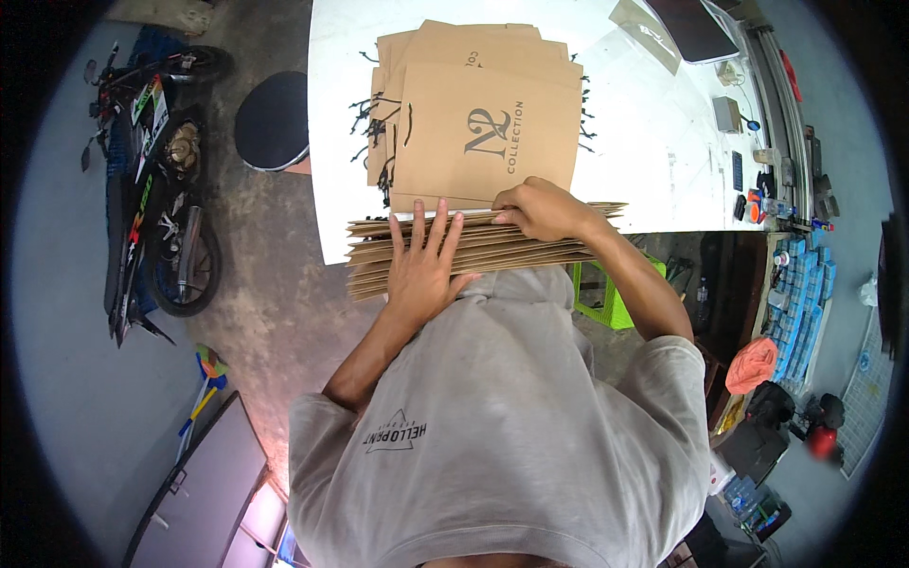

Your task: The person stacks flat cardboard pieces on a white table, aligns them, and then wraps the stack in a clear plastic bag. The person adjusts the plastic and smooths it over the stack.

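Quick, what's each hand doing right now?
Left hand: open, fingers spread against the edge-on stack of brown paper bags.
Right hand: fingers curled at that stack's far side; whether it's pinching a bag can't be told.

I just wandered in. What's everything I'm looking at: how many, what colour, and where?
Table: one, white, top middle
Paper bags: several overlapping, brown with black cords, on the table
Paper stack: one, many layers, brown, at the near table edge
Flat panel: one, dark, table's far right
Round seat: one, black, left of the table
Motorbike: one, mostly black, far left
Plastic stool or crate: one, green, by the right forearm
Packs: many, blue, right
Other clutter: uncounted, mixed colours, right
Shirt: one, grey, lower middle
Left hand: one, bare, spread on the stack
Right hand: one, bare, fingers curled at the stack
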### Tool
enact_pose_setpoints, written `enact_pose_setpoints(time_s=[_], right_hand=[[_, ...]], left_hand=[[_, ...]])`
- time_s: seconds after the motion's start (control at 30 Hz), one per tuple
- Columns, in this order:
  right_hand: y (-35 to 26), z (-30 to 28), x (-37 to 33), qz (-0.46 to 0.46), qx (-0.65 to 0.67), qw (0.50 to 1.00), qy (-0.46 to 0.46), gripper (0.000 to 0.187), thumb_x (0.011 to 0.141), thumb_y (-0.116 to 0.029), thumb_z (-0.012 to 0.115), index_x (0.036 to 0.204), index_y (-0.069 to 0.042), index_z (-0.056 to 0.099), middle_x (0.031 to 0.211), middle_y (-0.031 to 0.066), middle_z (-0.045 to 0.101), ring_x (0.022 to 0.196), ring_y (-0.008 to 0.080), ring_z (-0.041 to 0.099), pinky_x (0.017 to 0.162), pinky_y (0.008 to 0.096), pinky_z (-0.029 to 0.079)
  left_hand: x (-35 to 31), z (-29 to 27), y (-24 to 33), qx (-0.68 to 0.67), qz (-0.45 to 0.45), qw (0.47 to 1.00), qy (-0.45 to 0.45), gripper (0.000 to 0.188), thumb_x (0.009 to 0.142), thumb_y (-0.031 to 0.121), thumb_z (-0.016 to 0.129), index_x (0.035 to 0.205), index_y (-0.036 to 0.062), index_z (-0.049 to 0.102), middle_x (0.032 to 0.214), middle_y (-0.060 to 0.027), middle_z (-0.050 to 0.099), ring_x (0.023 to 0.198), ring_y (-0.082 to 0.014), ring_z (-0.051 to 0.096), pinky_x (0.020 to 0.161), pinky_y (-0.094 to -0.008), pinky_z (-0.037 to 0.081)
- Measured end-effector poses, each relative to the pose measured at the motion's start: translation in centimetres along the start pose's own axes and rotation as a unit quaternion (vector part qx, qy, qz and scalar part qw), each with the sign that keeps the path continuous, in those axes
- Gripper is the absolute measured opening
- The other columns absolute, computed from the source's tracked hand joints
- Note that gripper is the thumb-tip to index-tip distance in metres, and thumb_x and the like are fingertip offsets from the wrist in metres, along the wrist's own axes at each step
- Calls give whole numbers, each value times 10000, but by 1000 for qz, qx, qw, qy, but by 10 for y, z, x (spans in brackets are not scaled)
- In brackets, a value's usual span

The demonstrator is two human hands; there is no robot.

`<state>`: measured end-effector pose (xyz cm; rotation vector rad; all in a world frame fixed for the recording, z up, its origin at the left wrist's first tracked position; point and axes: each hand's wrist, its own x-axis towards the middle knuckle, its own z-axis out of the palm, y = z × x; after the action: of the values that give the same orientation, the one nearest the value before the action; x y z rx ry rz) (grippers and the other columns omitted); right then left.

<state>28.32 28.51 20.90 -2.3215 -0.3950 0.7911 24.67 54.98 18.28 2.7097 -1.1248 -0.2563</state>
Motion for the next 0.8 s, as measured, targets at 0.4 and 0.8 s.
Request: enact_pose_setpoints(time_s=[0.4,0.8], right_hand=[[28,-88,-11,69,185,844,499,197,1003,-130,569,1070,30,663,812,157,716,741,220,678,697,360,508],[48,-6,-11,-47,141,988,52,527,877,-347,784,1186,67,680,1059,211,743,986,322,723,896,367,562]], left_hand=[[-2,-5,1,-42,1,999,-2,977,802,516,750,1568,92,317,1646,-191,215,1520,-410,177,1192,-662,143],[-2,-7,0,-50,3,999,-6,978,797,476,770,1572,95,311,1648,-165,225,1520,-404,178,1202,-647,124]])
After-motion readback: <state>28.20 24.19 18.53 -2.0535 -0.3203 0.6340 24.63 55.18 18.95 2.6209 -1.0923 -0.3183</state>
